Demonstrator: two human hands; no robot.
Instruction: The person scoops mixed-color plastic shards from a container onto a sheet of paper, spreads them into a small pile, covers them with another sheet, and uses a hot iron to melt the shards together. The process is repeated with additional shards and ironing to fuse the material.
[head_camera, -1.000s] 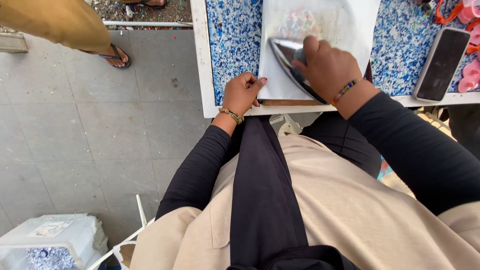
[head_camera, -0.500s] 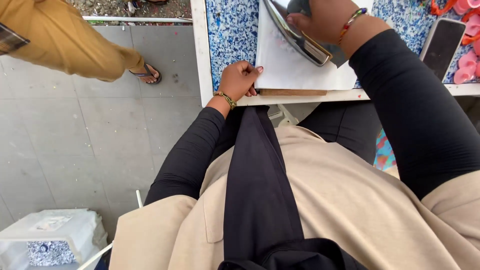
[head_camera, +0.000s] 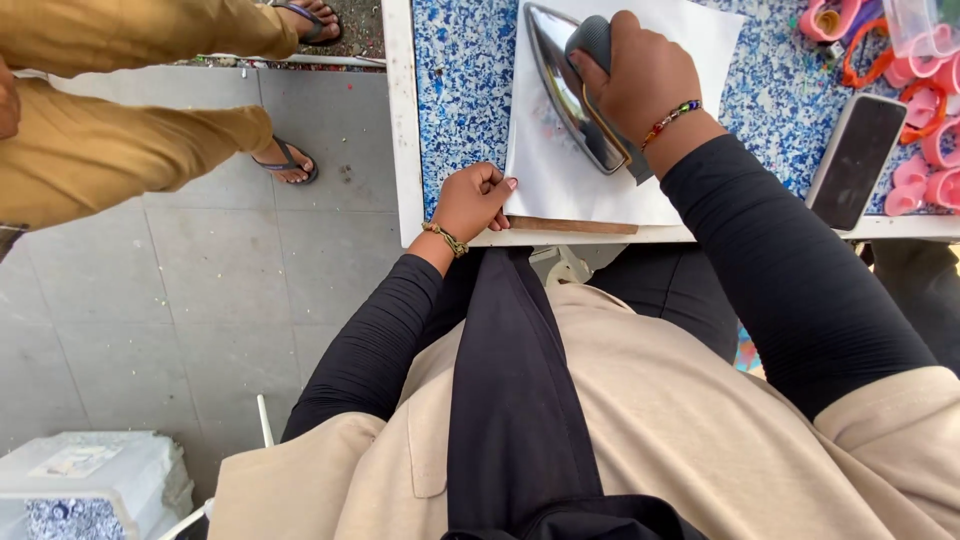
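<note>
Head view: looking down over a beige jacket and black scarf to a table with a blue-and-white speckled top (head_camera: 460, 90)
Right hand (head_camera: 640, 80): clenched round the grey handle of a shiny metal flat iron (head_camera: 570, 85); a beaded bracelet circles the wrist
Iron position: tilted up on its edge, polished soleplate turned to the left, over the upper middle of a white sheet of paper (head_camera: 560, 185)
Left hand (head_camera: 475, 200): fingers curled, fingertips pressing down the near left corner of the white sheet; a gold-coloured bracelet on the wrist
Under the sheet: a thin brown wooden board (head_camera: 575, 226) shows along the near table edge
Right of the sheet: a dark smartphone (head_camera: 857, 160) lies flat, just beside the right forearm
Far right: pink plastic rings and cups (head_camera: 925, 150) clustered near the phone
Floor at left: grey tiles; another person's mustard-yellow trouser legs (head_camera: 120, 150) and sandalled feet, well apart from the table
Bottom left: a white plastic tub (head_camera: 90, 480) on the floor
</note>
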